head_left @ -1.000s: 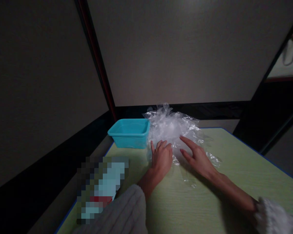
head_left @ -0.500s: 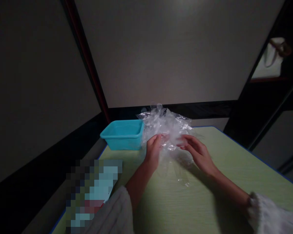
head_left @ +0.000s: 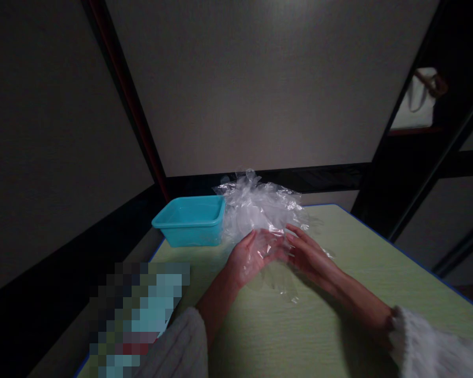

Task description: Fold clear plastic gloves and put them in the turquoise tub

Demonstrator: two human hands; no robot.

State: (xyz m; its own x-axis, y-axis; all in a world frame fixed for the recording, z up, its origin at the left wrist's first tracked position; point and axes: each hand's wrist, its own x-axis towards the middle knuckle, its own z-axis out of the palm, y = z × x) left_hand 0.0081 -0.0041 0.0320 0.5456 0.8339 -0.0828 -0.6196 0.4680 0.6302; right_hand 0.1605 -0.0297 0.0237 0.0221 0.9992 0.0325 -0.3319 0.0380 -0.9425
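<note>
A heap of crumpled clear plastic [head_left: 260, 205], which looks like thin film bags or gloves, lies on the pale green table [head_left: 268, 336] in front of me. My left hand [head_left: 252, 257] is under and against its near side, fingers spread beneath a see-through sheet of the film. On the right, my right hand [head_left: 307, 254] touches the same film with its fingers stretched out toward the left hand. The fingertips of both hands come close together behind the plastic. Left of the heap stands a turquoise plastic basin [head_left: 191, 228], its visible inside showing nothing.
A pixelated flat object [head_left: 150, 310] lies at the table's left edge, by my left sleeve. Behind the table rises a grey panel wall [head_left: 260, 94]. A white bag [head_left: 415, 102] sits on a dark shelf at the upper right.
My left hand has turned and spread under the film, which now drapes over it. My right hand has come lower and nearer to it. The whole view has shifted slightly.
</note>
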